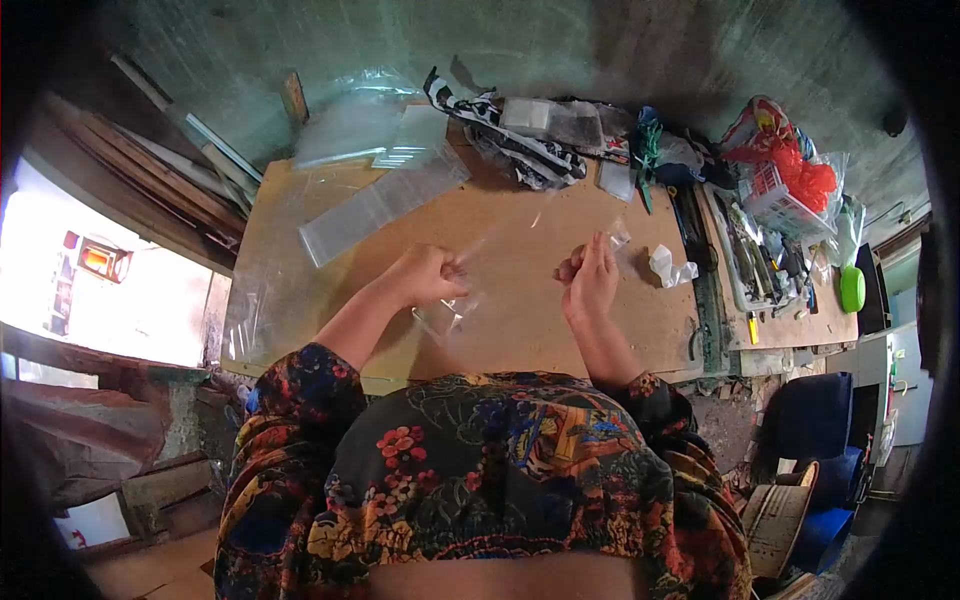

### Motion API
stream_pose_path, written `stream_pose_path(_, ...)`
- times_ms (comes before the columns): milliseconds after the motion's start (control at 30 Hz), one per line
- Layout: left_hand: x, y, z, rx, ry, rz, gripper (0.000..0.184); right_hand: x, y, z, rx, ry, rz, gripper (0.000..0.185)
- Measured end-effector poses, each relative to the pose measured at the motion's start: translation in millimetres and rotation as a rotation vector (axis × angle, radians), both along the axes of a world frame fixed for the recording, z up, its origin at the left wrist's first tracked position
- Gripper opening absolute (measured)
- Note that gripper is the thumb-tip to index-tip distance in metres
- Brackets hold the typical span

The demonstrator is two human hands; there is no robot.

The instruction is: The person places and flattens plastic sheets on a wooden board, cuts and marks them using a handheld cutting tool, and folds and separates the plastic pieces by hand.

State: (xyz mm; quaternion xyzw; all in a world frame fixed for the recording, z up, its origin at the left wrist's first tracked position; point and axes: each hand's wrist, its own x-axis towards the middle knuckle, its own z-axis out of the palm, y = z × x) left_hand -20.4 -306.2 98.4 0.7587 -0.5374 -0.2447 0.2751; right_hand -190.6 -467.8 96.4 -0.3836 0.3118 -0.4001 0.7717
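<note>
My left hand (430, 272) is closed in a pinch over the board, gripping a clear plastic bag (478, 243) that is hard to see against the wood. Below it lies another piece of clear plastic (440, 318) with shiny edges. To the right, my right hand (590, 278) is raised with its fingers pressed together; whatever they hold, if anything, is hidden. Just beyond its fingertips shows a small clear plastic piece (618, 234). A crumpled white paper (670, 268) sits to the right of that hand.
A wooden board (520, 345) covers the table. Flat clear plastic bags (385, 205) and stacked sheets (350, 130) lie at the back left. A black-and-white striped bag (520, 150) is behind. At right are a tool tray (750, 262), a basket (785, 200) and a green lid (852, 290).
</note>
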Motion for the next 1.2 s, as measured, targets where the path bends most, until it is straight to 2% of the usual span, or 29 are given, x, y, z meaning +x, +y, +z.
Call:
stream_pose_path(33, 2.3, 2.7, -5.4, 0.003, -0.003, 0.002, 0.039, -1.5, -3.1, 0.7, -0.004, -0.007, -0.022, 0.03)
stream_pose_path(100, 4.7, 6.8, -14.8, 0.108, 0.171, 0.209, 0.029, -5.4, -8.6, -1.5, -0.005, -0.016, -0.051, 0.03)
stream_pose_path(133, 3.7, 6.8, -22.8, 0.11, 0.168, 0.203, 0.029, -7.3, -11.4, -6.2, -0.032, -0.005, -0.072, 0.03)
stream_pose_path(200, -0.3, 7.8, -38.5, -0.057, 0.596, 0.473, 0.021, -12.5, -16.9, -16.1, -0.057, 0.009, -0.094, 0.03)
stream_pose_path(300, 3.9, 9.3, -47.8, -0.114, 0.717, 0.613, 0.017, -17.6, -23.8, -33.6, -0.017, 0.048, -0.156, 0.03)
stream_pose_path(367, 14.9, 16.0, -43.7, -0.064, 0.728, 0.6, 0.019, -22.8, -30.1, -48.4, -0.053, 0.115, -0.208, 0.03)
stream_pose_path(433, 33.0, 20.3, -57.0, -0.082, 0.187, 0.385, 0.026, -31.0, -40.6, -68.8, -0.062, 0.175, -0.174, 0.03)
stream_pose_path(467, 46.0, 22.2, -73.9, -0.156, 0.213, 0.329, 0.031, -33.7, -42.4, -79.8, -0.069, 0.234, -0.137, 0.031)
stream_pose_path(500, 45.4, 21.9, -60.5, -0.152, 0.216, 0.33, 0.031, -34.1, -39.3, -87.6, -0.066, 0.238, -0.136, 0.031)
stream_pose_path(567, 39.2, 19.5, -19.6, 0.097, -0.056, 0.292, 0.025, -34.2, -32.1, -100.4, 0.012, 0.371, -0.08, 0.027)
stream_pose_path(600, 45.7, 18.6, -28.7, 0.1, -0.055, 0.285, 0.025, -34.2, -29.1, -106.5, 0.016, 0.373, -0.086, 0.027)
stream_pose_path(667, 60.6, 16.4, -55.9, 0.102, -0.411, 0.363, 0.018, -37.8, -24.7, -115.1, 0.162, 0.457, 0.137, 0.02)
stream_pose_path(700, 57.5, 12.0, -59.2, 0.102, -0.407, 0.351, 0.018, -42.8, -24.0, -117.0, 0.167, 0.461, 0.124, 0.02)
stream_pose_path(767, 47.5, 7.9, -67.7, -0.027, -0.94, 0.345, 0.021, -51.9, -21.7, -120.4, 0.096, 0.584, 0.326, 0.017)
stream_pose_path(800, 36.3, 4.0, -73.3, -0.029, -0.936, 0.337, 0.021, -55.5, -20.3, -112.1, 0.1, 0.587, 0.318, 0.017)
stream_pose_path(867, -2.3, -5.0, -85.3, 0.108, -0.583, 0.389, 0.023, -64.1, -16.8, -87.6, -0.17, 0.947, 0.384, 0.014)
stream_pose_path(900, -23.3, -4.6, -87.5, 0.118, -0.55, 0.326, 0.03, -68.4, -18.8, -90.9, -0.168, 0.948, 0.375, 0.014)
stream_pose_path(933, -40.3, -1.1, -89.5, 0.13, -0.516, 0.265, 0.038, -74.2, -21.0, -97.0, -0.526, 1.007, 0.175, 0.018)
stream_pose_path(967, -48.5, 2.8, -97.6, 0.129, -0.514, 0.262, 0.038, -77.5, -22.0, -100.9, -0.883, 1.04, -0.032, 0.024)
stream_pose_path(1000, -54.7, 5.0, -109.4, 0.12, -0.576, 0.326, 0.047, -76.0, -22.2, -95.9, -0.881, 1.046, -0.031, 0.024)
stream_pose_path(1033, -58.9, 4.7, -114.7, 0.112, -0.636, 0.39, 0.056, -72.2, -20.5, -86.2, -1.187, 0.986, 0.068, 0.03)
stream_pose_path(1067, -53.9, 7.3, -117.3, 0.255, -0.563, 0.318, 0.068, -67.4, -18.6, -80.4, -1.489, 0.907, 0.172, 0.036)
stream_pose_path(1133, -49.7, 13.1, -112.9, 0.241, -0.564, 0.259, 0.068, -45.0, -5.3, -85.7, -1.306, 0.696, 0.766, 0.043)
stream_pose_path(1200, -44.1, 23.1, -108.6, 0.218, -0.586, 0.162, 0.067, -26.3, 10.9, -107.3, -1.533, 0.659, 0.93, 0.045)
